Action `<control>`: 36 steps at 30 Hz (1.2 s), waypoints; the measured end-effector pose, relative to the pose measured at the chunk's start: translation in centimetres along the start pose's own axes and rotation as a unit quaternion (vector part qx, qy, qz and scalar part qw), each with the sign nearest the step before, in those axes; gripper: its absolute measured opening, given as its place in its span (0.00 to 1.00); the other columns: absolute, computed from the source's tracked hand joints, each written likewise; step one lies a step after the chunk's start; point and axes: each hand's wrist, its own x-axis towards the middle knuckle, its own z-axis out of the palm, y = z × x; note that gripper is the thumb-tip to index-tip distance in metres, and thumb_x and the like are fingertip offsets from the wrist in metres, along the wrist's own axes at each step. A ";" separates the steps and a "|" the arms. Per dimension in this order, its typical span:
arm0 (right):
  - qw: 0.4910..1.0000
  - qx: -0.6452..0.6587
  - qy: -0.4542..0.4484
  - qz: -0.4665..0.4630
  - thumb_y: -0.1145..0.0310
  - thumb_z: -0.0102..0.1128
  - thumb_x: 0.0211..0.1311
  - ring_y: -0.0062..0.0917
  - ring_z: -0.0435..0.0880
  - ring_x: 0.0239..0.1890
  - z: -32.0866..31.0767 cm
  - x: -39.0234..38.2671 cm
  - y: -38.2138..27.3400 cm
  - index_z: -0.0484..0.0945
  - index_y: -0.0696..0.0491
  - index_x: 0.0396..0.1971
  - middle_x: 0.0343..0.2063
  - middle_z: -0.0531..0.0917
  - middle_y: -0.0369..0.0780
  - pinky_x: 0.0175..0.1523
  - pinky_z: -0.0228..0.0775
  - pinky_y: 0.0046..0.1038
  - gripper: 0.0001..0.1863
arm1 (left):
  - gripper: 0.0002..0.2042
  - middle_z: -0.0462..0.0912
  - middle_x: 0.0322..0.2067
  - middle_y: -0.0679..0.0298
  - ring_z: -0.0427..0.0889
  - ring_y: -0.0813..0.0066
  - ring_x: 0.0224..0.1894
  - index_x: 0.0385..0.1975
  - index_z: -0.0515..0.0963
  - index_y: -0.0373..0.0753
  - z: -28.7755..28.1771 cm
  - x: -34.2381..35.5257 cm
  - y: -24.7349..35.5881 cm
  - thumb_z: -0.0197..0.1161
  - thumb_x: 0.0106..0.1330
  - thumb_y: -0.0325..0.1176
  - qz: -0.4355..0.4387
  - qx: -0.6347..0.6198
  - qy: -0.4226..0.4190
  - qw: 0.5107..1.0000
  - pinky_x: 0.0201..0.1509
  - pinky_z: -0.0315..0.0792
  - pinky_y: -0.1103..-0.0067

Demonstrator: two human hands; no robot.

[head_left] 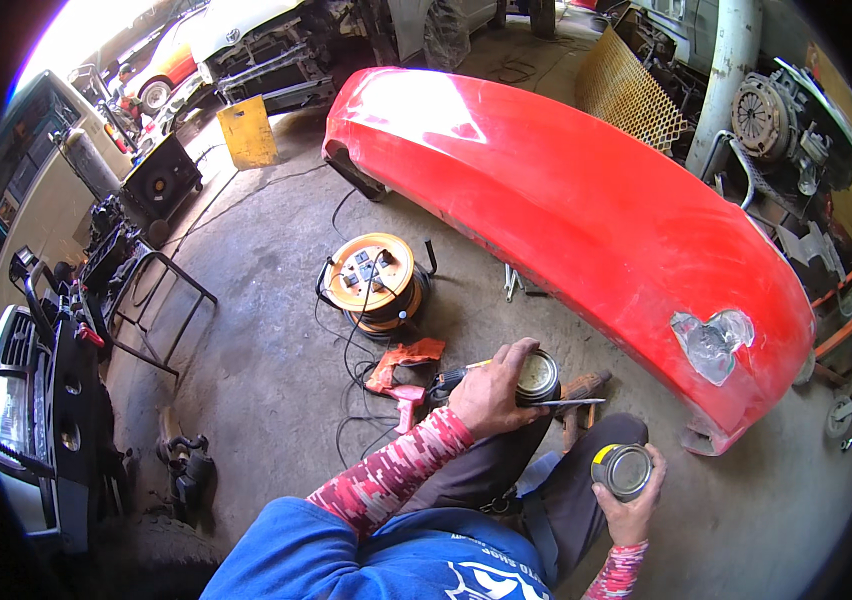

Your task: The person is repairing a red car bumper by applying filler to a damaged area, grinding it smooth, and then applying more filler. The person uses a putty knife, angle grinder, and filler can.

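Note:
My left hand (494,392) is closed around a small round metal can (537,374), its lid side facing up, above my knee. A thin, light-coloured flat tool (578,402) sticks out to the right from under that hand; its exact kind is hard to make out. My right hand (634,508) grips a second round can (626,471) with a dark side and a yellow band, beside my other knee. Ahead and to the right lies a large red car bumper (586,215). Near its close end is an irregular grey patch (714,346), apart from both hands.
An orange cable reel (370,272) stands on the concrete floor with loose black cable around it. A pink-handled power tool (406,402) lies left of my left hand. Black metal stands (161,310) and car parts line the left; an expanded-metal sheet (631,92) leans behind the bumper.

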 end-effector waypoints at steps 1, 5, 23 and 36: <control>1.000 0.011 0.002 0.017 0.67 0.85 0.39 0.42 0.80 0.62 0.3 0.0 0.0 0.66 0.57 0.70 0.60 0.78 0.49 0.68 0.71 0.43 0.53 | 0.46 0.80 0.57 0.43 0.83 0.38 0.57 0.71 0.64 0.37 0.0 -0.1 -0.2 0.81 0.56 0.48 -0.012 -0.020 -0.002 1.000 0.59 0.80 0.57; 0.999 -0.043 -0.007 -0.011 0.65 0.88 0.38 0.45 0.79 0.63 0.3 0.3 0.1 0.69 0.57 0.70 0.61 0.80 0.49 0.69 0.71 0.45 0.54 | 0.46 0.84 0.55 0.46 0.85 0.52 0.60 0.67 0.69 0.33 -1.0 0.3 -0.7 0.87 0.50 0.45 -0.063 -0.108 -0.024 0.992 0.65 0.77 0.64; 0.996 -0.082 0.018 0.020 0.62 0.89 0.43 0.46 0.81 0.63 -1.8 -0.2 -1.4 0.71 0.55 0.67 0.62 0.82 0.48 0.68 0.74 0.43 0.49 | 0.54 0.75 0.64 0.47 0.79 0.46 0.65 0.73 0.63 0.36 -0.7 22.7 5.3 0.89 0.47 0.45 0.084 -0.025 0.263 0.961 0.68 0.76 0.60; 0.995 -0.090 0.049 0.011 0.59 0.89 0.43 0.47 0.81 0.60 -0.7 0.2 -1.9 0.74 0.54 0.65 0.59 0.82 0.47 0.66 0.73 0.45 0.47 | 0.40 0.83 0.54 0.57 0.83 0.69 0.57 0.65 0.70 0.32 -2.7 16.2 4.6 0.86 0.52 0.27 0.092 -0.306 0.014 0.948 0.65 0.79 0.69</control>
